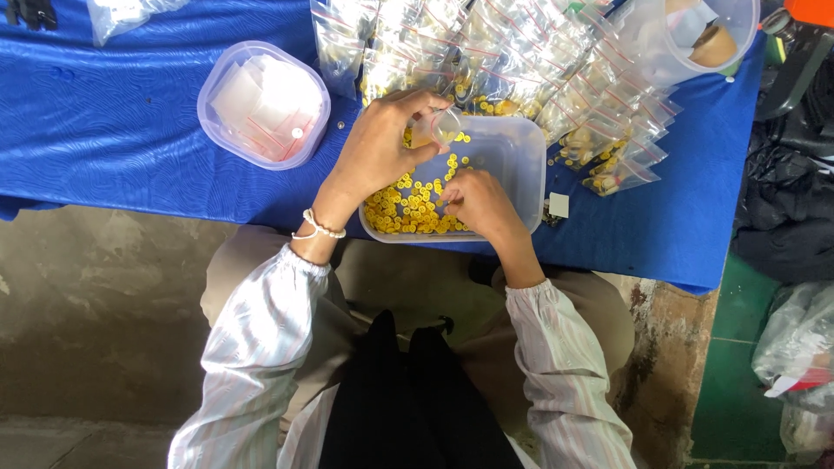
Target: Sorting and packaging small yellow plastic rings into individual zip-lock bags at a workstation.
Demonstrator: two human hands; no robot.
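A clear rectangular tub [526, 143] on the blue table holds several small yellow round pieces [408, 207]. My left hand [378, 148] hovers over the tub and pinches a small clear zip bag [441, 128] that has a few yellow pieces in it. My right hand [478, 201] rests inside the tub with its fingers curled on the yellow pieces at the near edge; what it pinches I cannot make out. A bead bracelet [320, 227] circles my left wrist.
A round clear tub [213, 82] of empty zip bags stands to the left. A heap of filled zip bags [556, 61] lies behind and to the right of the rectangular tub. A clear jug [686, 35] stands at the far right. The table's near edge [174, 204] runs above my knees.
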